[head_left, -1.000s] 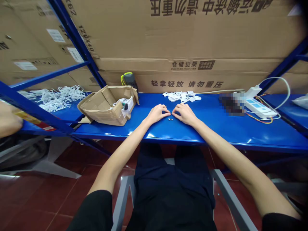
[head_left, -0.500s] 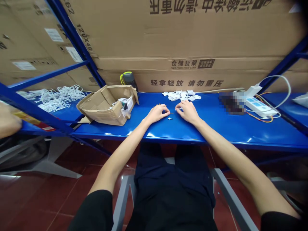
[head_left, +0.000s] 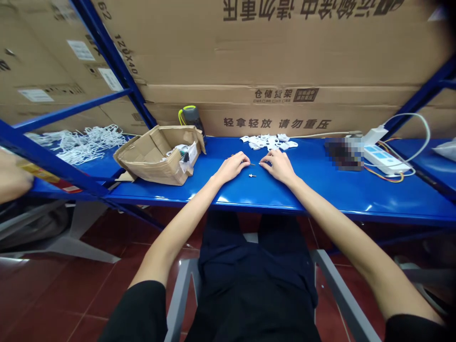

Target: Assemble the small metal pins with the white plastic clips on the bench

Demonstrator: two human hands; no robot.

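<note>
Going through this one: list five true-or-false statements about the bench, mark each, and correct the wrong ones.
1. The left hand holds a thin rod. True.
2. The right hand touches the left hand. False: a gap separates them.
3. A small part lies on the blue shelf, nearer the person than the fingertips. True.
4. The cardboard box stands right of both hands. False: it stands to their left.
5. The white parts are inside the cardboard box. False: they lie on the blue shelf, beyond the hands.
</note>
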